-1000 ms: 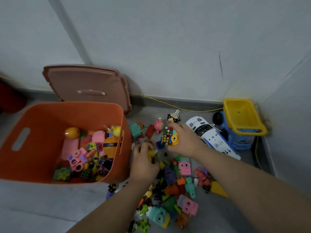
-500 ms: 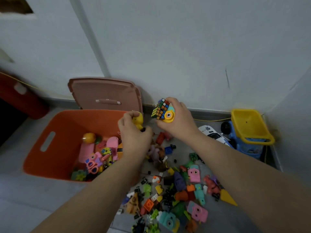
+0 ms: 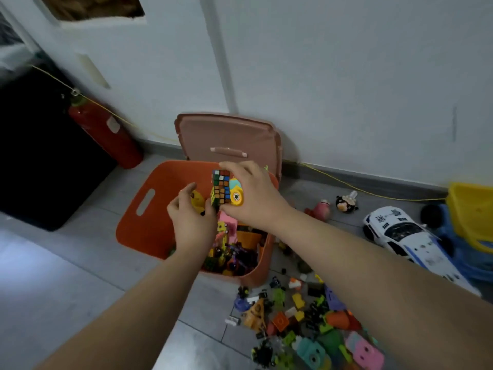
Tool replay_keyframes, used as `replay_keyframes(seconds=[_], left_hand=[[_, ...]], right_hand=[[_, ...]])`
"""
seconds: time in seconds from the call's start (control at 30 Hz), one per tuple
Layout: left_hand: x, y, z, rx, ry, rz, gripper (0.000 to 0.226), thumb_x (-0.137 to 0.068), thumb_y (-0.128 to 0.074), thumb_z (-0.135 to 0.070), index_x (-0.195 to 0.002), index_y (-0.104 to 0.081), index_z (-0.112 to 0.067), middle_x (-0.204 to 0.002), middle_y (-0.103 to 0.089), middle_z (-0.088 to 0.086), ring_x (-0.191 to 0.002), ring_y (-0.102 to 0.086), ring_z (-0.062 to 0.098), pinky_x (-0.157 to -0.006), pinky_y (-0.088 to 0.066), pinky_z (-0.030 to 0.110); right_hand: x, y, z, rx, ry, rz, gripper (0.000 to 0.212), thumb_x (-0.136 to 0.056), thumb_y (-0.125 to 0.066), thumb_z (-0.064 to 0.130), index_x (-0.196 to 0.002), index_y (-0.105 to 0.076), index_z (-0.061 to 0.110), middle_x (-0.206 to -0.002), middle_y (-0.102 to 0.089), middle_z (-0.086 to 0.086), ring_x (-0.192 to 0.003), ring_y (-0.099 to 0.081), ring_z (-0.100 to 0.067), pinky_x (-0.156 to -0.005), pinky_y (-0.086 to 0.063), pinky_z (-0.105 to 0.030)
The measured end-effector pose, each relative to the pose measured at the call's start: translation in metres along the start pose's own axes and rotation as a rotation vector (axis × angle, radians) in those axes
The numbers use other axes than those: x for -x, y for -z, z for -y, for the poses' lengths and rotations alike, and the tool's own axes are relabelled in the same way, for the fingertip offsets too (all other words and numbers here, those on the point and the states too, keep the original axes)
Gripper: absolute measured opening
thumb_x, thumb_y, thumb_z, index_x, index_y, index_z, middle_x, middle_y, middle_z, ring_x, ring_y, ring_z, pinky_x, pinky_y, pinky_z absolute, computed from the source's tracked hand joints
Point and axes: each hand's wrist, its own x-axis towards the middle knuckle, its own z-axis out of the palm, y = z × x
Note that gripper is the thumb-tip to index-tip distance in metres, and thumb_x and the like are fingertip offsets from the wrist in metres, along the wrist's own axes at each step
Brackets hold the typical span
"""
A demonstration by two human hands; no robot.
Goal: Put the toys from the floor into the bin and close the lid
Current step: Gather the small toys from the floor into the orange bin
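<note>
Both hands hang over the smooth orange plastic bin (image 3: 145, 225), which sits on grey floor tiles (image 3: 66, 276). The right hand (image 3: 252, 198) is clamped around a puzzle cube (image 3: 220, 188) of small coloured squares and a little toy camera (image 3: 236, 193) with a round yellow lens. The left hand (image 3: 190, 218) pinches a rounded yellow toy (image 3: 197, 200). The dusty-pink lid (image 3: 229, 140) leans on the wall. Blocky plastic toys (image 3: 301, 316) litter the floor beside a glossy white police car (image 3: 408, 239); its roof lettering is unreadable.

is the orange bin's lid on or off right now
Off. The lid stands on edge against the wall behind the orange bin, whose top is open, toys showing inside.
</note>
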Motion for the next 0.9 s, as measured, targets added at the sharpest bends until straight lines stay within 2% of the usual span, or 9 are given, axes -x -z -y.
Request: replay_keyframes(seconds=[0.1,0.23,0.37,0.47,0.57,0.63,0.8,0.9], left_hand=[[-0.004,0.007,0.01,-0.021,0.028,0.003,0.052,-0.094,-0.061,-0.026,-0.141,-0.04,-0.034,-0.149,-0.029,0.006,-0.111,-0.051,0.018,-0.094,-0.043,0.03],[-0.002,0.009,0.011,-0.045,0.021,0.018,0.054,-0.094,-0.06,-0.024,-0.143,-0.04,-0.032,-0.152,-0.029,0.004,-0.116,-0.048,0.017,-0.09,-0.037,0.027],[0.009,-0.003,-0.004,-0.037,-0.064,0.059,0.051,-0.095,-0.058,-0.021,-0.142,-0.041,-0.03,-0.149,-0.033,0.001,-0.106,-0.042,0.004,-0.088,-0.035,0.023],[0.021,-0.022,-0.022,-0.037,-0.176,0.134,0.051,-0.096,-0.057,-0.022,-0.143,-0.04,-0.029,-0.144,-0.036,-0.005,-0.099,-0.045,-0.009,-0.084,-0.036,0.016],[0.031,-0.043,-0.04,-0.059,-0.298,0.203,0.053,-0.094,-0.058,-0.021,-0.144,-0.041,-0.027,-0.146,-0.037,-0.002,-0.12,-0.042,0.002,-0.092,-0.033,0.019],[0.038,-0.058,-0.05,-0.066,-0.362,0.255,0.055,-0.091,-0.059,-0.017,-0.143,-0.042,-0.025,-0.145,-0.039,0.0,-0.126,-0.039,0.006,-0.097,-0.03,0.018],[0.059,-0.086,-0.06,-0.089,-0.517,0.32,0.054,-0.087,-0.062,-0.013,-0.138,-0.048,-0.021,-0.141,-0.037,0.003,-0.131,-0.041,0.016,-0.105,-0.03,0.02],[0.082,-0.1,-0.052,-0.162,-0.598,0.387,0.051,-0.089,-0.062,-0.017,-0.138,-0.047,-0.022,-0.145,-0.034,0.005,-0.134,-0.038,0.019,-0.106,-0.031,0.022]], right_hand=[[-0.002,-0.012,0.004,-0.005,0.053,0.021,0.089,-0.075,-0.078,0.036,-0.15,-0.03,0.037,-0.144,-0.036,0.0,-0.137,-0.033,-0.025,-0.114,-0.035,-0.046],[-0.001,-0.013,0.002,0.027,0.086,-0.006,0.078,-0.082,-0.071,0.044,-0.15,-0.034,0.034,-0.147,-0.035,0.001,-0.139,-0.034,-0.022,-0.112,-0.038,-0.045],[0.007,0.001,-0.007,0.094,0.086,-0.126,0.069,-0.085,-0.065,0.048,-0.147,-0.04,0.03,-0.145,-0.038,0.002,-0.138,-0.035,-0.019,-0.113,-0.037,-0.044],[0.017,0.017,-0.023,0.142,0.039,-0.199,0.067,-0.086,-0.064,0.049,-0.146,-0.042,0.029,-0.145,-0.039,0.002,-0.137,-0.035,-0.019,-0.112,-0.038,-0.045],[0.032,0.035,-0.045,0.205,-0.015,-0.201,0.067,-0.086,-0.062,0.051,-0.146,-0.042,0.029,-0.145,-0.039,0.0,-0.137,-0.035,-0.022,-0.11,-0.038,-0.046],[0.047,0.048,-0.061,0.242,-0.065,-0.197,0.067,-0.087,-0.062,0.051,-0.147,-0.041,0.028,-0.145,-0.04,-0.002,-0.137,-0.036,-0.023,-0.111,-0.038,-0.043],[0.091,0.065,-0.095,0.252,-0.252,-0.144,0.071,-0.084,-0.061,0.047,-0.147,-0.041,0.023,-0.149,-0.037,-0.01,-0.139,-0.037,-0.028,-0.11,-0.04,-0.046],[0.128,0.072,-0.114,0.329,-0.349,0.011,0.077,-0.086,-0.067,0.049,-0.15,-0.034,0.024,-0.154,-0.027,-0.012,-0.139,-0.038,-0.033,-0.11,-0.04,-0.044]])
